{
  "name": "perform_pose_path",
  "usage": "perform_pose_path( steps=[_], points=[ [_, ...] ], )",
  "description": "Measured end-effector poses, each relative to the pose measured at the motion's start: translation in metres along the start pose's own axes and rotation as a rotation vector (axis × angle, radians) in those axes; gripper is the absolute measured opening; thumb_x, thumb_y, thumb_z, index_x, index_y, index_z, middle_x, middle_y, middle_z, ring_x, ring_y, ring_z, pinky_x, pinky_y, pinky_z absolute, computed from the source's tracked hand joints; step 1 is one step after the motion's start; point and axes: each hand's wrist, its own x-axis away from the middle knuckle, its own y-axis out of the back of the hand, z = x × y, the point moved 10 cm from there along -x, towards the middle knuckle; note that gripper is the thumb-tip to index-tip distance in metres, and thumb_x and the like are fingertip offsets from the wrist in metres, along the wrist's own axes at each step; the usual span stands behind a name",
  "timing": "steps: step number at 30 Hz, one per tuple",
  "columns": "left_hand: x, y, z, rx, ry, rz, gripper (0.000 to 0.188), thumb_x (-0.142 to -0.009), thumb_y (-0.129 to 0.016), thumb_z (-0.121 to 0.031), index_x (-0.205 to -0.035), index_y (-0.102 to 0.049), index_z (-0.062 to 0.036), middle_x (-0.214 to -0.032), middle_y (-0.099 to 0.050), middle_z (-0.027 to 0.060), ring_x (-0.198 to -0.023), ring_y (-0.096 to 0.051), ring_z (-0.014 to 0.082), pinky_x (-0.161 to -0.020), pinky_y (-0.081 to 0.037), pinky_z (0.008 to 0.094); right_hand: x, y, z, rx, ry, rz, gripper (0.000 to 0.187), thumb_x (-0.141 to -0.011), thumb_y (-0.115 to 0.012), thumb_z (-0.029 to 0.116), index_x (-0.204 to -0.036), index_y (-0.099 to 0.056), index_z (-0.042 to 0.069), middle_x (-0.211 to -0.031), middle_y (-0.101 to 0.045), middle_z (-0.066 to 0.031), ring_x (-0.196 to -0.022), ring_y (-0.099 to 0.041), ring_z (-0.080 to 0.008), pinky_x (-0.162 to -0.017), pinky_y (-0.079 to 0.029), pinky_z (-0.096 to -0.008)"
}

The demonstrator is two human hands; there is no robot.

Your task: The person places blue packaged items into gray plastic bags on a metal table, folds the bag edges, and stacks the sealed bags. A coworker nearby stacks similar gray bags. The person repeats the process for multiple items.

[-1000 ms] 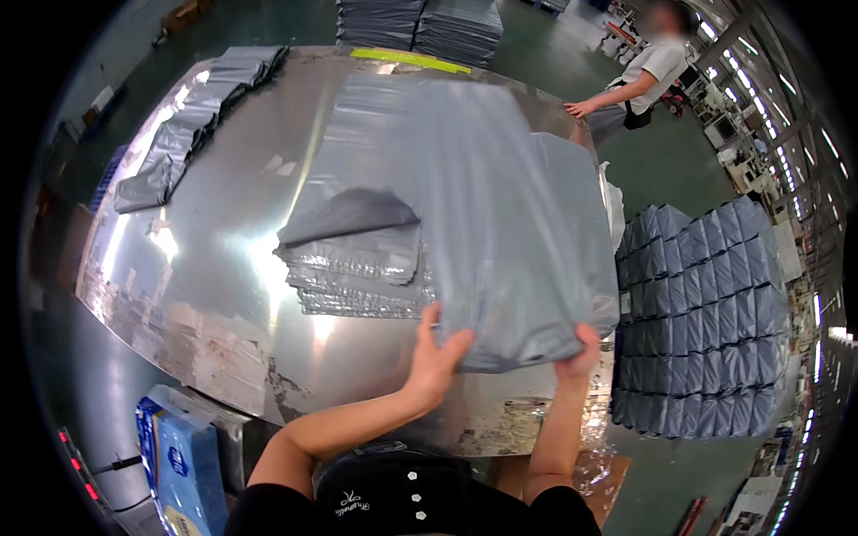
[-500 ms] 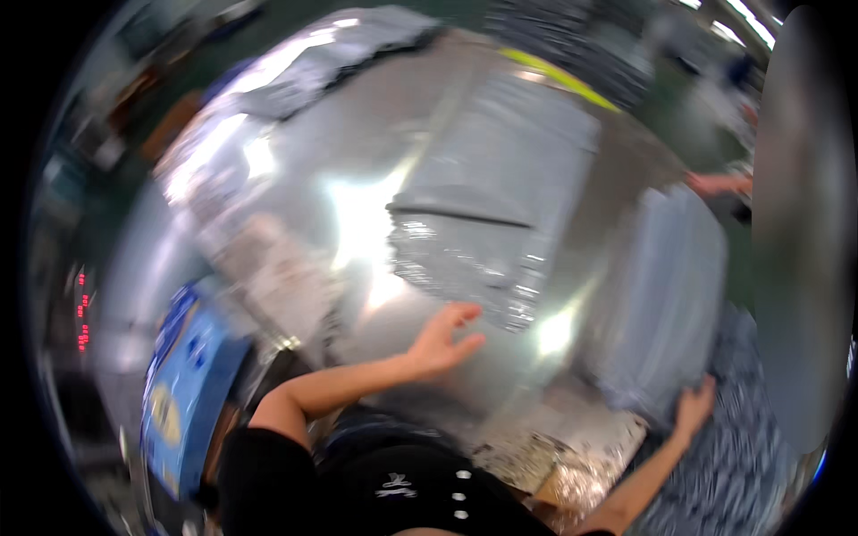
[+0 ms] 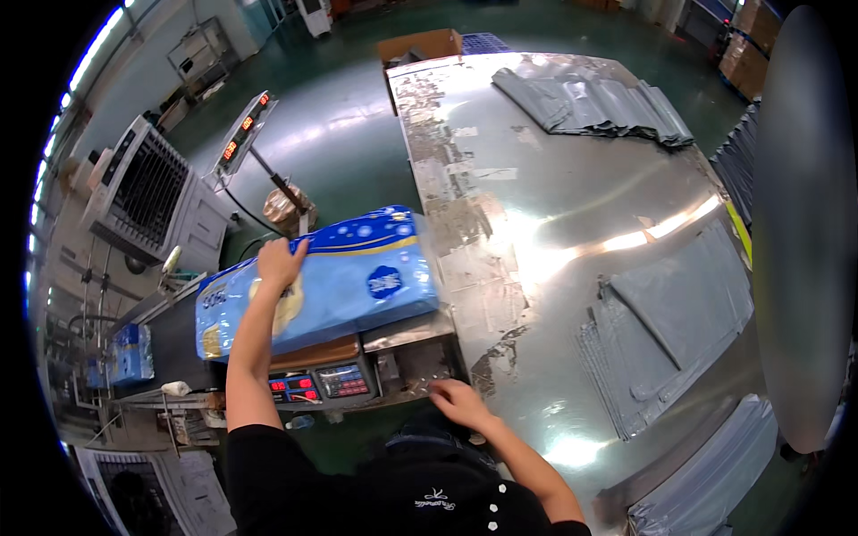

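A large blue plastic-wrapped pack (image 3: 353, 304) lies tilted on a scale with a keypad panel (image 3: 344, 380) and red digits. My left hand (image 3: 281, 263) grips its far upper edge, the fingers bent over the top and partly hidden. Beside the scale, at the metal table's near left edge, hovers my right hand (image 3: 460, 404). Its fingers are loosely bent and apart, and I see nothing in them. Flat grey plastic bags (image 3: 666, 313) lie on the table to the right of that hand.
The shiny metal table (image 3: 545, 179) carries crumpled grey bags (image 3: 599, 103) at its far end and a thick bag stack (image 3: 715, 469) at near right. A pole-mounted display (image 3: 246, 129) rises behind the pack. A conveyor belt (image 3: 174, 335) runs left, with another blue pack (image 3: 132, 355) on it.
My view has swung left toward the scale. My left hand has gone from over the table to the blue pack. My right hand has come away from the grey bag stack.
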Motion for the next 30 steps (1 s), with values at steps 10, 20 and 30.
perform_pose_path(
  steps=[10,20,30],
  points=[
    [0.053,0.068,-0.303,0.506,-0.524,0.011,0.047,-0.081,-0.066,-0.048,-0.078,-0.056,-0.0024,-0.080,-0.061,0.0175,-0.081,-0.057,0.0348,-0.070,-0.042,0.0446,-0.017,0.039,-0.010,-0.697,-0.078,-0.619,0.065,-0.084,-0.072,0.031,-0.131,-0.044,-0.003,-0.128,-0.051,-0.0114,-0.117,-0.047,-0.0220,-0.101,-0.038,-0.0350],
    [0.210,0.212,-0.608,1.579,-1.089,0.581,0.025,-0.096,-0.054,-0.026,-0.095,-0.059,-0.0010,-0.083,-0.062,0.0152,-0.072,-0.060,0.0249,-0.066,-0.046,0.0338,0.386,0.310,0.127,-0.241,-0.183,-1.861,0.093,-0.062,-0.078,0.024,-0.141,-0.036,-0.002,-0.132,-0.048,-0.0154,-0.120,-0.049,-0.0259,-0.100,-0.040,-0.0381],
    [0.197,-0.030,-0.843,0.804,-0.988,0.325,0.077,-0.072,-0.078,-0.041,-0.123,-0.045,0.0061,-0.113,-0.055,0.0244,-0.111,-0.051,0.0382,-0.093,-0.043,0.0443,0.534,0.165,0.045,0.413,-1.537,-1.114,0.123,-0.056,-0.081,0.051,-0.151,-0.018,0.005,-0.130,-0.040,-0.0236,-0.117,-0.047,-0.0420,-0.096,-0.042,-0.0475]
  ],
)
